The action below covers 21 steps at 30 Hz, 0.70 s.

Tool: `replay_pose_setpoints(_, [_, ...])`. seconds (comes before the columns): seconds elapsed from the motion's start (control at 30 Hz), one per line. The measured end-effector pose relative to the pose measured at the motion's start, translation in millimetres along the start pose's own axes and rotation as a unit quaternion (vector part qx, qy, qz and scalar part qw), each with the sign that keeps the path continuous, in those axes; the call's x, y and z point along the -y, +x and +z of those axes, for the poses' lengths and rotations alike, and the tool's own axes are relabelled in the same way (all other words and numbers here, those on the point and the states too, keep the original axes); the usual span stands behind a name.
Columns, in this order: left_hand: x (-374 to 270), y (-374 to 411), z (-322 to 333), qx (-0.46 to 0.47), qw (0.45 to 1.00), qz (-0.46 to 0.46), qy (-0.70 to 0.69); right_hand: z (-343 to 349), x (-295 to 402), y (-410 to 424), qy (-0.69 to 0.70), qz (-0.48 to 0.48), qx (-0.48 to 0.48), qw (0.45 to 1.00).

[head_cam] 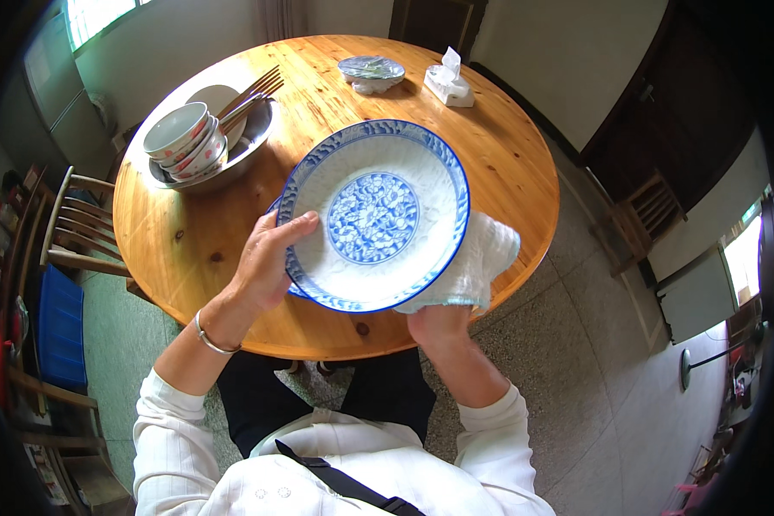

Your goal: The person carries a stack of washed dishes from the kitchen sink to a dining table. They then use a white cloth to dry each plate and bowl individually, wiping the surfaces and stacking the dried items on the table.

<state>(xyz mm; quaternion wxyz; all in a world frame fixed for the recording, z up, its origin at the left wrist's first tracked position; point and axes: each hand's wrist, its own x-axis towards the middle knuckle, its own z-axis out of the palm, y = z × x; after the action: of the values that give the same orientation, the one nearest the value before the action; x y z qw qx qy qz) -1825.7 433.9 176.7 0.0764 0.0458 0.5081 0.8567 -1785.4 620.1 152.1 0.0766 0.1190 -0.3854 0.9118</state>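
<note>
A blue-and-white porcelain plate [374,284], patterned with a floral medallion, is held up tilted over the near part of the table. My left hand [267,258] grips its left edge, thumb on the upper face and fingers hidden beneath. Another blue rim peeks out under the plate at the left, apparently a second dish. My right hand [435,322] is behind the plate's lower right edge, its fingers hidden by a white cloth [484,258] draped over them. How the cloth meets the plate's underside is out of sight.
On the round wooden table [200,277], a metal basin [232,171] holds stacked bowls [184,138], a white plate [214,100] and chopsticks [255,90]. Farther back are a plastic-covered dish [371,69] and a tissue box [448,87]. A wooden chair [87,219] stands left.
</note>
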Motion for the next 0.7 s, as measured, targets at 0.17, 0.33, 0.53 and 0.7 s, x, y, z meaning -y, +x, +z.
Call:
replay_pose_setpoints(0.17, [-1,-4,0,-0.041,0.990,0.073,0.109,-3,-12,13,0.032,0.001,0.117,0.993])
replay_pose_setpoints(0.33, [-20,-9,-27,-0.027,0.999,0.023,0.027,18,8,15,-0.016,0.235,-0.063,0.970])
replay_pose_setpoints(0.53, [-40,-15,-49,-0.099,0.991,0.016,0.089,-32,44,2,-0.258,-0.032,0.002,0.966])
replay_pose_setpoints(0.7, [-43,-10,-63,-0.088,0.974,-0.058,0.200,-13,69,8,-0.138,0.045,-0.171,0.974])
